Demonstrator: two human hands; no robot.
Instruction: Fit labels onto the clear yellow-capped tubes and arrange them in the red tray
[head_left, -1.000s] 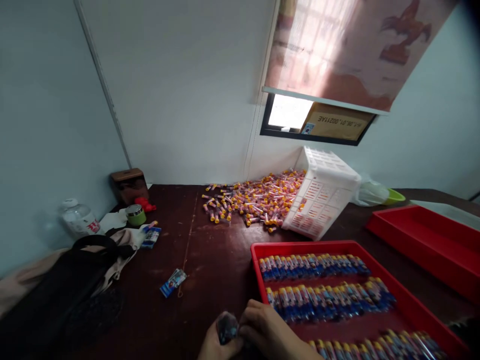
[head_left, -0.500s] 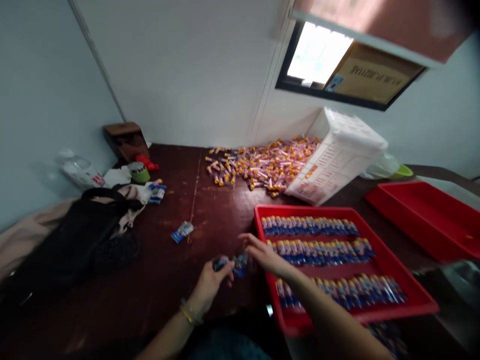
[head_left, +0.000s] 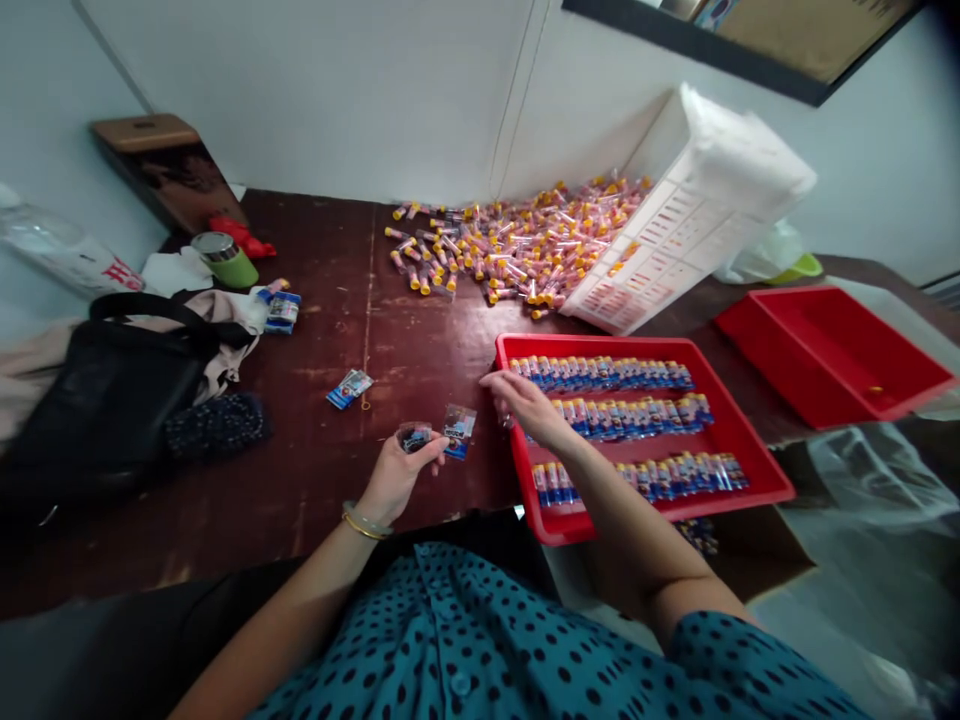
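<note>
My left hand (head_left: 397, 472) is closed on small blue-printed clear plastic sleeves (head_left: 458, 432), held low over the table's front. One sleeve sticks out past the thumb to the right; more of them show within the curled fingers. To its right, my right hand (head_left: 525, 405) hangs over the left rim of a red tray (head_left: 517, 500), fingers stretched to the left and partly bent. I see nothing clearly held in it. Rows of yellow-capped tubes in blue sleeves (head_left: 600, 373) lie across the tray. More blue sleeves (head_left: 349, 388) rest on the table to the left.
Behind the tray, a heap of loose pink tubes with yellow caps (head_left: 517, 245) spills from a tilted white basket (head_left: 690, 220). Another red tray (head_left: 832, 350) stands at right. A black bag (head_left: 112, 400), green-sided jar (head_left: 225, 260) and plastic bottle (head_left: 67, 245) are at left.
The view has tipped downward, bringing the shirt into sight. My right hand has drawn apart from the sleeves in my left hand, which still holds them.
</note>
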